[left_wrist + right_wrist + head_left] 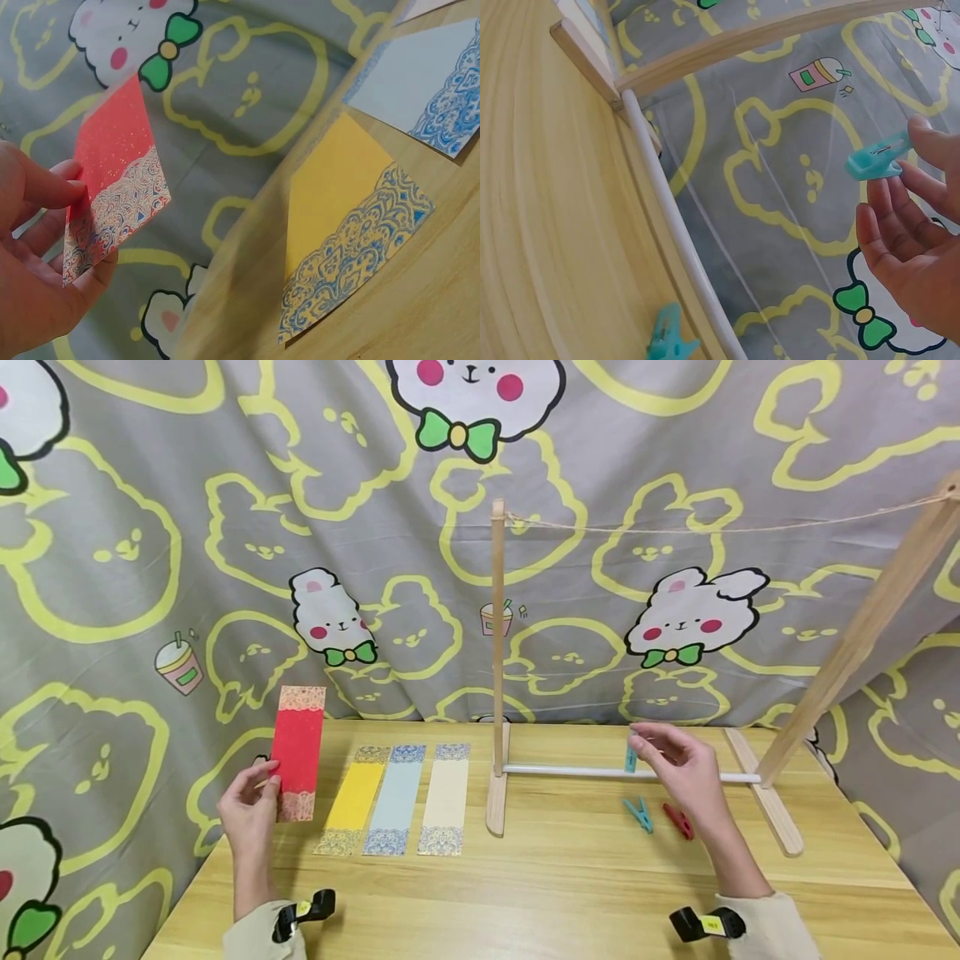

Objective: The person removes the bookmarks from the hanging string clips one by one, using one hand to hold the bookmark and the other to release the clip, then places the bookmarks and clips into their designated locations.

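My left hand (251,802) pinches a red bookmark-like paper strip (298,752) by its lower left edge and holds it upright above the table. In the left wrist view the strip's patterned lower end (124,210) shows beside the thumb. Between thumb and fingertips, my right hand (678,768) pinches a teal clothespin (877,156), raised near the white crossbar (562,769) of a wooden stand. Below that hand, a second teal clothespin (639,816) and a red clothespin (678,821) lie on the table.
Yellow (354,797), light blue (396,800) and cream (445,800) paper strips lie side by side left of the stand. Two wooden posts, left (498,643) and right (855,635), carry a thin string (645,531). A patterned curtain (420,543) hangs behind the wooden table (525,893).
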Demonstrator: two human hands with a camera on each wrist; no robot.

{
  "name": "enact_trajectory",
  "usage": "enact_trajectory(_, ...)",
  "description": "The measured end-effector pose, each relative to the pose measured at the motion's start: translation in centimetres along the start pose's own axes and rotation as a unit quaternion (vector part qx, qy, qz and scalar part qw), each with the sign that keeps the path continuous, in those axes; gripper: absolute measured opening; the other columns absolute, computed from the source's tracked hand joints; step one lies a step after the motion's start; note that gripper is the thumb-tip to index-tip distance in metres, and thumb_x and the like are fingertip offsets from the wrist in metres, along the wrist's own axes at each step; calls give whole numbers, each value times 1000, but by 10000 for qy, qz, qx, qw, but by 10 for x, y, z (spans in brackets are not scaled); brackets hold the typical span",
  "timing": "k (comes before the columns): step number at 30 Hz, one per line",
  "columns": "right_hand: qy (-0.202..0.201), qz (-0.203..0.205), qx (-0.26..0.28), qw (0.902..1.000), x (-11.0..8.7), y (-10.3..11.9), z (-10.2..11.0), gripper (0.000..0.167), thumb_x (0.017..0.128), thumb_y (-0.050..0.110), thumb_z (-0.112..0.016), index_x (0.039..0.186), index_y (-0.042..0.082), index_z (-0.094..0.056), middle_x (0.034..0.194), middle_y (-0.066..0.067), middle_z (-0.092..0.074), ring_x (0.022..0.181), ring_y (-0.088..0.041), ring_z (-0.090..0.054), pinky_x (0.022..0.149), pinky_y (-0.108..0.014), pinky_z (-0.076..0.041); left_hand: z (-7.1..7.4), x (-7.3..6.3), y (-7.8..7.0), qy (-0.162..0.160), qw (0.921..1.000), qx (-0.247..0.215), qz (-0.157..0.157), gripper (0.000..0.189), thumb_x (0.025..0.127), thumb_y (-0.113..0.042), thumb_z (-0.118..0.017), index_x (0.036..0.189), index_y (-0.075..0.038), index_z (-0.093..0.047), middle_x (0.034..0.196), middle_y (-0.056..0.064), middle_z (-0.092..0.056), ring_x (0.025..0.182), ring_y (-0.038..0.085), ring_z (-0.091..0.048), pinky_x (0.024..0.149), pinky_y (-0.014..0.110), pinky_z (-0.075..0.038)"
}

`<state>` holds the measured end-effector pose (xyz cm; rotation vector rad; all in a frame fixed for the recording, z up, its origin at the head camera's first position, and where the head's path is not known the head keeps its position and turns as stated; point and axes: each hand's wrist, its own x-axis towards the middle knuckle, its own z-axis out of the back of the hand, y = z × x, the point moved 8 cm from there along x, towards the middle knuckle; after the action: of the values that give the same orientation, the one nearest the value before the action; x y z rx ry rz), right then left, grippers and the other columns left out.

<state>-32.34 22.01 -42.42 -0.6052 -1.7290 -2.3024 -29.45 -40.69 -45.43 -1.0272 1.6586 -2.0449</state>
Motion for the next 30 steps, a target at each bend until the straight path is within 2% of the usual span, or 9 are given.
enact_trajectory(5,127,-19,-106,9999,0,-4,-5,29,98,16,-71,124,2,-71,106,-3,-74,92,-5,-68,79,-14,-53,-1,-1,2,-12,10000,26,-26,22,94,8,-65,116,10,-69,90,-14,-70,70,3,-62,62,9,-48)
enact_trajectory(12,183,-42,-38,9998,-1,-8,-8,29,98,14,-72,124,2,-71,106,-7,-73,92,-6,-68,81,-14,-54,-1,-1,8,-19,9999,-87,110,23,94,9,-65,116,9,-69,89,-14,-70,70,3,-62,62,9,-48)
enact_trajectory(16,240,-136,-64,9996,-2,-12,-9,29,98,17,-72,124,2,-71,106,-7,-73,91,-7,-67,79,-14,-53,-2,1,10,2,9998,158,127,24,95,9,-64,117,8,-70,91,-16,-69,72,2,-61,61,9,-47)
enact_trajectory(21,338,-242,-22,9991,-3,-18,-12,31,99,19,-71,125,2,-71,108,-8,-73,92,-7,-67,78,-15,-54,-3,3,14,52,9988,489,61,23,95,8,-64,117,7,-70,91,-20,-67,75,-1,-62,67,7,-47)
enact_trajectory(27,455,-282,-28,9986,-2,-23,-17,31,99,21,-71,124,3,-71,109,-12,-73,92,-7,-67,79,-16,-54,2,7,20,37,9992,397,-39,23,94,10,-63,116,11,-69,90,-20,-68,74,-3,-62,67,7,-48)
enact_trajectory(30,514,-291,-82,9982,-2,-25,-19,31,99,22,-70,124,4,-71,108,-13,-73,92,-10,-67,78,-18,-55,4,7,23,25,9990,444,13,23,94,10,-63,116,9,-70,92,-19,-69,74,-4,-62,67,7,-48)
